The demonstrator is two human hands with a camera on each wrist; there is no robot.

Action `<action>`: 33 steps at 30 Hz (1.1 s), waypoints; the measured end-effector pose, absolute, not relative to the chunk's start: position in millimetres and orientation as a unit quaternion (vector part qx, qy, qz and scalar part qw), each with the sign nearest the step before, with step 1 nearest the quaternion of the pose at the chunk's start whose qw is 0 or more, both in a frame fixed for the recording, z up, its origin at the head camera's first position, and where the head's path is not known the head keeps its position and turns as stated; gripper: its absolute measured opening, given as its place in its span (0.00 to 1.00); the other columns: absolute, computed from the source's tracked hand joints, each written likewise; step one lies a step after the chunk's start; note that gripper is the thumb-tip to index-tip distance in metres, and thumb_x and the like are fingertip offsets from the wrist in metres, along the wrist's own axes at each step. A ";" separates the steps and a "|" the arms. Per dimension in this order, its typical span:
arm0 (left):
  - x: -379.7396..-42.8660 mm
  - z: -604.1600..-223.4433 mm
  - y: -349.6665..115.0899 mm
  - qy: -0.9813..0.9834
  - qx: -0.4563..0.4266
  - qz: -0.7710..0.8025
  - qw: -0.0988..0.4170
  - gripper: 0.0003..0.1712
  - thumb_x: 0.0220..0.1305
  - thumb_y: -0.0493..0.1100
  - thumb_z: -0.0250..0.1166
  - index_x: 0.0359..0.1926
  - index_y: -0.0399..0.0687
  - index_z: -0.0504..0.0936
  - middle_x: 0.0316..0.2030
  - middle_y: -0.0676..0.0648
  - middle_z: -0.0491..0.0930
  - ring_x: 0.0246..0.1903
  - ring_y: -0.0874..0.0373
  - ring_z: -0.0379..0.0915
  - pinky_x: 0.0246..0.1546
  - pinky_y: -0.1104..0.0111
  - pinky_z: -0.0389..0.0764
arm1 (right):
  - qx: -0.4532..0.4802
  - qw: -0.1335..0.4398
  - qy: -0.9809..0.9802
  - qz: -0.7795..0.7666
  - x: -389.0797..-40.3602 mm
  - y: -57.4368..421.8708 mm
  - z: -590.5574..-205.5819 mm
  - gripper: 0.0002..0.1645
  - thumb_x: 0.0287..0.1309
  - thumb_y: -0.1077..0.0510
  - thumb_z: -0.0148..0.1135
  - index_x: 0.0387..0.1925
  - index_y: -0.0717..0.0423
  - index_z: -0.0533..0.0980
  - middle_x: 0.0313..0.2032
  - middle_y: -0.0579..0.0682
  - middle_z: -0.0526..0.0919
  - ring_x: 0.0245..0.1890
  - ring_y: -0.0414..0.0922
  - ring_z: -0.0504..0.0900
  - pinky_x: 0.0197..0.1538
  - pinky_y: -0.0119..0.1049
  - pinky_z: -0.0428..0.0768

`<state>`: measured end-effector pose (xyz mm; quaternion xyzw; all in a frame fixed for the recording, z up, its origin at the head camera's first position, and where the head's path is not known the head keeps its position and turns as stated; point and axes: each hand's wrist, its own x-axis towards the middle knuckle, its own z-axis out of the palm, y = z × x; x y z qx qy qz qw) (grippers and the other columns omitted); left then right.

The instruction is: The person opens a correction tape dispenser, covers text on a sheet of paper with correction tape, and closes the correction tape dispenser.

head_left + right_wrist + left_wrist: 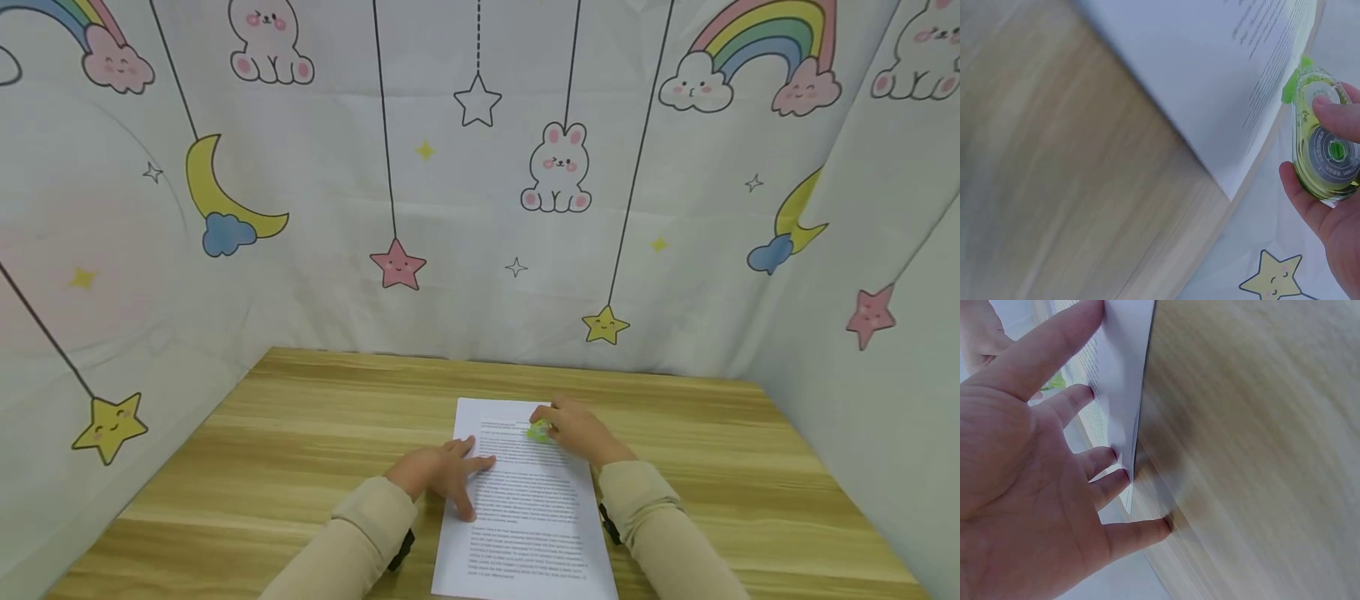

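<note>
A printed sheet of paper (525,500) lies on the wooden table, its lines of text running across it. My left hand (447,477) presses on the sheet's left side with spread, straight fingers; in the left wrist view the left hand (1029,475) has its fingertips on the paper's edge and one on the wood. Near the sheet's upper right, my right hand (577,429) holds a green correction tape (539,430). The right wrist view shows the clear-cased correction tape (1329,140) pinched between thumb and fingers, its green tip end towards the paper.
The wooden table (300,433) extends to both sides of the paper. Behind it and at the sides hangs a white cloth (480,317) printed with stars, moons, rabbits and rainbows.
</note>
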<state>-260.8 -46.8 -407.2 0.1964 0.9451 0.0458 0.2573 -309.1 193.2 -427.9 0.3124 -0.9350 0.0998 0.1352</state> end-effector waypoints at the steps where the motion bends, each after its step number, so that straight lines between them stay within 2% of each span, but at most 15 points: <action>1: -260.8 -407.0 -46.8 0.945 0.196 0.046 0.257 0.49 0.46 0.59 0.70 0.68 0.72 0.55 0.72 0.49 0.42 0.72 0.51 0.38 0.65 0.48 0.53 | 0.313 0.138 -0.934 0.099 -309.2 191.0 -427.9 0.17 0.48 0.67 0.65 0.40 0.48 0.79 0.31 0.47 0.74 0.29 0.40 0.68 0.35 0.35 0.70; 20: -260.3 -405.5 -44.7 0.946 0.201 0.041 0.252 0.49 0.46 0.59 0.70 0.68 0.72 0.56 0.72 0.48 0.42 0.72 0.51 0.38 0.66 0.48 0.53 | 0.281 0.111 -0.948 0.098 -311.8 184.3 -427.3 0.17 0.48 0.70 0.63 0.39 0.48 0.80 0.30 0.48 0.73 0.30 0.41 0.66 0.36 0.37 0.69; 28: -260.1 -405.2 -45.1 0.946 0.196 0.046 0.256 0.49 0.46 0.58 0.70 0.68 0.71 0.56 0.72 0.48 0.43 0.72 0.51 0.38 0.65 0.48 0.53 | 0.274 0.071 -0.956 0.072 -313.0 180.2 -420.8 0.17 0.53 0.69 0.59 0.40 0.46 0.78 0.35 0.49 0.74 0.36 0.45 0.69 0.44 0.42 0.72; 33: -258.8 -404.0 -45.4 0.945 0.196 0.048 0.258 0.48 0.46 0.58 0.70 0.68 0.70 0.56 0.72 0.48 0.43 0.71 0.50 0.38 0.65 0.47 0.54 | 0.281 0.064 -0.957 0.045 -313.4 178.7 -419.2 0.16 0.54 0.68 0.59 0.40 0.45 0.77 0.34 0.50 0.72 0.35 0.45 0.69 0.43 0.43 0.72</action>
